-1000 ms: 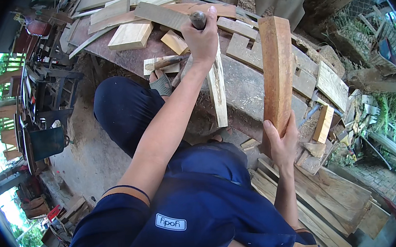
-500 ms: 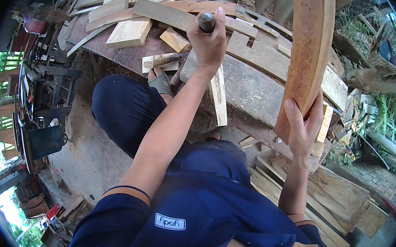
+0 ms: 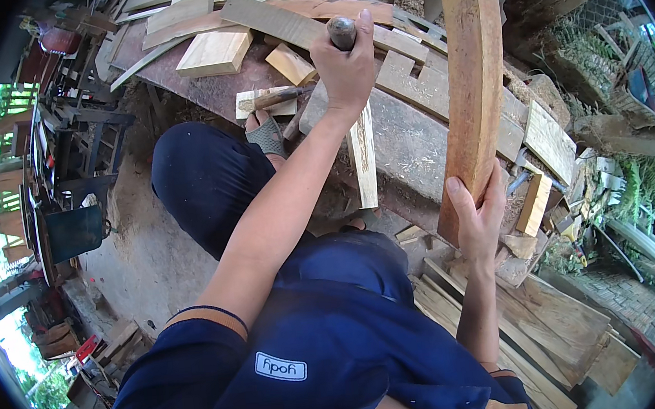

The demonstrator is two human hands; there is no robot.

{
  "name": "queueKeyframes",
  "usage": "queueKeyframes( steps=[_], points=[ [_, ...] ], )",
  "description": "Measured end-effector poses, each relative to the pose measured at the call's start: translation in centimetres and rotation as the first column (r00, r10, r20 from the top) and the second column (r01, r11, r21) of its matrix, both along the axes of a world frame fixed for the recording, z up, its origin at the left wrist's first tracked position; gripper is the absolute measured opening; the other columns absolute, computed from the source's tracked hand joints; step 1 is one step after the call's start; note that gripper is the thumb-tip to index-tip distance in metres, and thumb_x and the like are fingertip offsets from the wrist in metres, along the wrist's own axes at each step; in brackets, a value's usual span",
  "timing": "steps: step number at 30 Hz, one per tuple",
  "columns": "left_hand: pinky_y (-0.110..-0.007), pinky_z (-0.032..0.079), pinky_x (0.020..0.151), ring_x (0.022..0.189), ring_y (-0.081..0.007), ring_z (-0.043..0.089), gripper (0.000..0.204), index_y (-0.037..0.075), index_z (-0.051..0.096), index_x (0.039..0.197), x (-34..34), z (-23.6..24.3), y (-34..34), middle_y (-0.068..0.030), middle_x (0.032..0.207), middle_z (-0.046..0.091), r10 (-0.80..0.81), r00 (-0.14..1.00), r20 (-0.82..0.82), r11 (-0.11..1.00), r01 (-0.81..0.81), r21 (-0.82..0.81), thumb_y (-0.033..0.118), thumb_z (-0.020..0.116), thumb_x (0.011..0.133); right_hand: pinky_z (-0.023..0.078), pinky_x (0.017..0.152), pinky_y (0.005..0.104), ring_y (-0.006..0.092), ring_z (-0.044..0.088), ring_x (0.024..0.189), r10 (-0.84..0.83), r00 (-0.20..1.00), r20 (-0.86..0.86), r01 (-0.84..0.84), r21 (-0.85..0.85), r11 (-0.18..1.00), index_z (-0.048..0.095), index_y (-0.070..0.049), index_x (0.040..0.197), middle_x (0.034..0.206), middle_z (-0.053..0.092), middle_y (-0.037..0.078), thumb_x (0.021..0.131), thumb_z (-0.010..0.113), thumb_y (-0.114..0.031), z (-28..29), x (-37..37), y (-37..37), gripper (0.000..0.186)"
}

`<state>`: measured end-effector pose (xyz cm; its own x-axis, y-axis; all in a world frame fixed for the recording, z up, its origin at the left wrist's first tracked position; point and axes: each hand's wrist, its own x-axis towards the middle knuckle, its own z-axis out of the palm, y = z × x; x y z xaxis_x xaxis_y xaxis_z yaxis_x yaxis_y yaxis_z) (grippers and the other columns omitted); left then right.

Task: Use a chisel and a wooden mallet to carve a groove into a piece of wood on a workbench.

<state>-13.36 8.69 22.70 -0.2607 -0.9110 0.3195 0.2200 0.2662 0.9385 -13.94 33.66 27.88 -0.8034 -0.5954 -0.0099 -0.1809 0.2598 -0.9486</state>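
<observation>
Left hand [image 3: 346, 69], clenched round upright tool handle [image 3: 343, 34] above pale wooden strip [image 3: 365, 165]; right hand [image 3: 477, 218], grasping long brown wooden block [image 3: 475, 96] over table [image 3: 417, 148]; possible mishap: bruised left thumb [image 3: 364, 24], should block swing wide.

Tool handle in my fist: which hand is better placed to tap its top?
Likely your right hand: it grips the brown wooden block, while your left hand is wrapped around the tool handle.

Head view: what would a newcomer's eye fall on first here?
Likely the long brown wood block right of centre, gripped near one end by the right hand. Next, the left hand at upper centre, closed around a rounded handle. Below it, a pale wood strip juts past the edge of the bench.
</observation>
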Motion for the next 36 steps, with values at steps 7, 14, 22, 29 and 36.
queueKeyframes(
  steps=[7,14,22,29,36],
  points=[
    [-0.022,0.03,0.043,0.047,-0.0025,0.04,0.038,0.005,0.052,0.061,0.0,0.0,0.1,0.0054,0.052,0.047,0.019,0.999,0.04,0.987,-0.012,-0.16,0.018,0.066,0.093,0.047,0.081,0.0322,0.0173,0.057,0.089,0.021,0.998,0.062,-0.022,0.02,1.0,0.048,0.004,0.122,0.099,0.061,0.011,0.084,0.071,-0.03,-0.2,-0.1,0.0,0.056],
    [-0.022,0.03,0.044,0.052,-0.0006,0.037,0.036,0.005,0.05,0.061,-0.8,1.2,3.3,0.0068,0.052,0.045,-0.031,0.999,-0.012,0.981,0.028,-0.192,0.013,0.067,0.092,0.047,0.081,0.0338,0.0198,0.057,0.094,-0.037,0.994,-0.102,0.016,-0.199,0.98,0.045,0.008,0.128,0.106,0.058,0.014,0.081,0.068,-0.022,4.9,-2.3,-1.9,0.06],
    [-0.039,0.044,0.051,0.056,-0.0379,0.057,0.023,0.006,0.054,0.074,-1.3,-0.5,5.3,-0.0157,0.061,0.056,-0.126,0.989,0.077,0.944,0.144,-0.298,0.016,0.073,0.082,0.051,0.061,0.0308,0.0187,0.062,0.061,0.219,0.958,-0.183,-0.165,0.27,0.949,0.047,0.01,0.123,0.065,0.061,0.015,0.081,0.067,-0.03,4.1,-3.6,-2.6,0.062],
    [-0.038,0.042,0.048,0.054,-0.0344,0.057,0.023,0.007,0.056,0.07,-1.3,-0.4,6.4,-0.0142,0.057,0.053,-0.154,0.976,0.151,0.944,0.191,-0.269,0.016,0.074,0.081,0.049,0.059,0.0341,0.0216,0.063,0.063,0.048,0.992,-0.116,-0.045,0.025,0.999,0.049,0.007,0.12,0.075,0.064,0.015,0.081,0.067,-0.03,4.9,-1.8,-2.8,0.056],
    [-0.027,0.033,0.046,0.049,-0.0078,0.041,0.03,0.001,0.051,0.063,-1.0,-1.1,0.8,-0.0013,0.053,0.051,-0.122,0.987,-0.102,0.985,0.109,-0.131,0.009,0.07,0.085,0.051,0.068,0.0366,0.0265,0.066,0.071,0.154,0.982,-0.107,-0.131,0.192,0.973,0.048,0.01,0.119,0.078,0.066,0.02,0.081,0.07,-0.036,2.0,-2.2,-1.1,0.063]
  ],
)
